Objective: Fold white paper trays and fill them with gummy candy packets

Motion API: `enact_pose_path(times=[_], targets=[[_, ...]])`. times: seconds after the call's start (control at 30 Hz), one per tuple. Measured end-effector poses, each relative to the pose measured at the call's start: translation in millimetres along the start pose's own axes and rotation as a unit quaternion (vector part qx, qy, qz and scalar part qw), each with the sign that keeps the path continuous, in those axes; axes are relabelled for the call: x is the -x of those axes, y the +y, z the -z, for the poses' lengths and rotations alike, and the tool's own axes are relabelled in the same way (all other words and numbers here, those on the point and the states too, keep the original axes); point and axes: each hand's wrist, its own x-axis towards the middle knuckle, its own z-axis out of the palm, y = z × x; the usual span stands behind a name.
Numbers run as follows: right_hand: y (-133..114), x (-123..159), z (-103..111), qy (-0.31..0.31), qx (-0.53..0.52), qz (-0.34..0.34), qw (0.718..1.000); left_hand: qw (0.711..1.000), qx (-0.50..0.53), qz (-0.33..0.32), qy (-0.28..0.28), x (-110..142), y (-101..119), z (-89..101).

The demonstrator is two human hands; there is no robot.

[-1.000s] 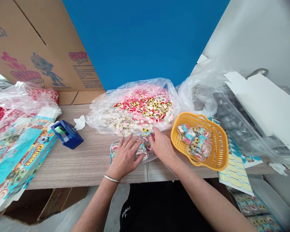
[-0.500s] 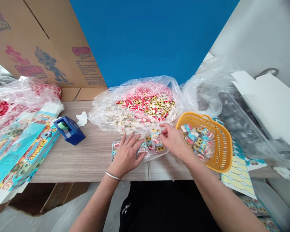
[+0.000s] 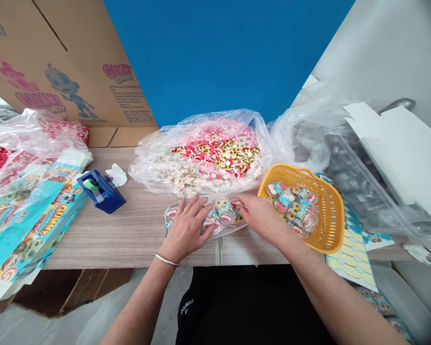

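Observation:
My left hand [image 3: 189,224] lies open, fingers spread, over the left part of a shallow clear tray [image 3: 229,233]. Small clear plastic packs of gummy candy sit in the tray, some hidden beneath that hand. Just right of its fingers, a candy pack [image 3: 225,211] with a blue label lies in the row. At the tray's right end, my right hand [image 3: 261,214] has its fingertips pinched on another candy pack [image 3: 240,213], which they partly cover. Beside my right forearm, a yellow basket [image 3: 326,220] holds several similar packs.
Behind the tray lies a clear bag of loose gummies [image 3: 215,155]. To the left are a blue tape dispenser [image 3: 106,195], a crumpled tissue [image 3: 117,175] and a printed candy box [image 3: 53,211]. A large carton [image 3: 75,62] and a blue panel [image 3: 222,57] rise behind. Clear plastic trays [image 3: 373,187] stand right.
The candy pack that my right hand held upright now lies in the tray row. My right hand has lowered to the tray's right end. My left hand has barely moved.

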Motion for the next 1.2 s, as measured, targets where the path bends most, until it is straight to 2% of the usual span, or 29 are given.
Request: enact_pose_path(times=[0.2,0.43,0.67,0.9,1.07,1.2], targets=[[-10,-5,-1,-0.046,0.118,0.068,0.990,0.999,-0.001,-0.024,0.032,-1,6,5.8],[-9,-14,0,-0.091,0.117,0.107,0.983,0.998,-0.006,-0.057,-0.016,-8,12,6.4],[-15,-39,6,-0.141,0.016,0.009,0.990,0.998,-0.008,-0.062,-0.030,-9,6,2.0],[-23,-62,-11,-0.179,-0.025,-0.026,0.983,0.996,-0.021,-0.080,-0.016,-10,0,-4.8],[-25,-59,-13,-0.205,-0.041,-0.036,0.977,0.996,-0.030,-0.089,-0.009,-10,0,-5.8],[-20,-43,1,-0.163,-0.040,-0.032,0.985,0.996,-0.037,-0.085,-0.014,-9,2,-4.4]])
